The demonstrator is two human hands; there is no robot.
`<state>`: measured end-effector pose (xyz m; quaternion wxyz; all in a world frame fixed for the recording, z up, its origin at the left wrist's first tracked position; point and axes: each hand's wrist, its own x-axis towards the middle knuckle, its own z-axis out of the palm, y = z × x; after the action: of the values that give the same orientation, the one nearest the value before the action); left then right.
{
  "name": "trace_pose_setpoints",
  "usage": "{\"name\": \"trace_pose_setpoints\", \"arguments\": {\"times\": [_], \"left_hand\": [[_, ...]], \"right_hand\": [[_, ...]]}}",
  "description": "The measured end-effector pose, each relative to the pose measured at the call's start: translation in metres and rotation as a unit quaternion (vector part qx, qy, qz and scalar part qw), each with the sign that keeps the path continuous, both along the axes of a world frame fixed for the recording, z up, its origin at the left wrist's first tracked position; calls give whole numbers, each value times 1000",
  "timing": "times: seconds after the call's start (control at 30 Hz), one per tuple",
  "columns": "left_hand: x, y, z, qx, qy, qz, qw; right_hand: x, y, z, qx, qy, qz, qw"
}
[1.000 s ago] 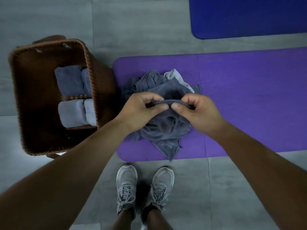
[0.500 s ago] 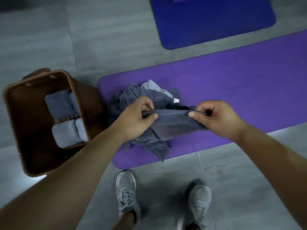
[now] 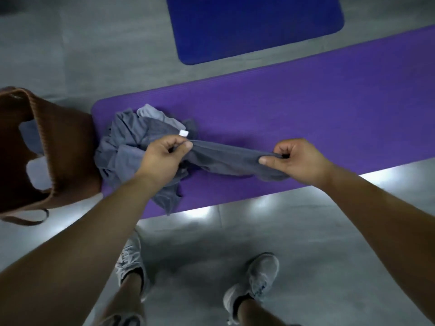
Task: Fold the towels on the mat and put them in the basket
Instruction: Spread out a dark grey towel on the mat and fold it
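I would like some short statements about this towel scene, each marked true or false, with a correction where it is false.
1. The left hand and the right hand pinch the same dark grey towel. True.
2. The towel pile lies on the blue mat. False: it lies on the purple mat; the blue mat is farther away.
3. The basket stands beside the purple mat's end. True.
4. The basket is empty. False: grey towels show inside.
5. The person is barefoot. False: grey shoes.
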<state>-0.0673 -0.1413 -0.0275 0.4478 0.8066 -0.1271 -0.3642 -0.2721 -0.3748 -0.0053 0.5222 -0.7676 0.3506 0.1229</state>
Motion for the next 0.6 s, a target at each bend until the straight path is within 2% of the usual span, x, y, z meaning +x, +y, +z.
{"name": "trace_pose_setpoints", "arguments": {"times": [0.07, 0.17, 0.27, 0.6], "left_hand": [[-27, -14, -5, 5, 13, 29, 999], [-53, -52, -10, -1, -8, 21, 1000], [-68, -105, -19, -1, 12, 23, 1000], [-133, -283, -102, 94, -27, -80, 992]], "right_hand": [[-30, -32, -3, -2, 19, -5, 1000], [-63, -83, -12, -16, 36, -14, 999], [-85, -135, -26, -29, 37, -25, 999], [-158, -309, -94, -118, 120, -70, 983]]}}
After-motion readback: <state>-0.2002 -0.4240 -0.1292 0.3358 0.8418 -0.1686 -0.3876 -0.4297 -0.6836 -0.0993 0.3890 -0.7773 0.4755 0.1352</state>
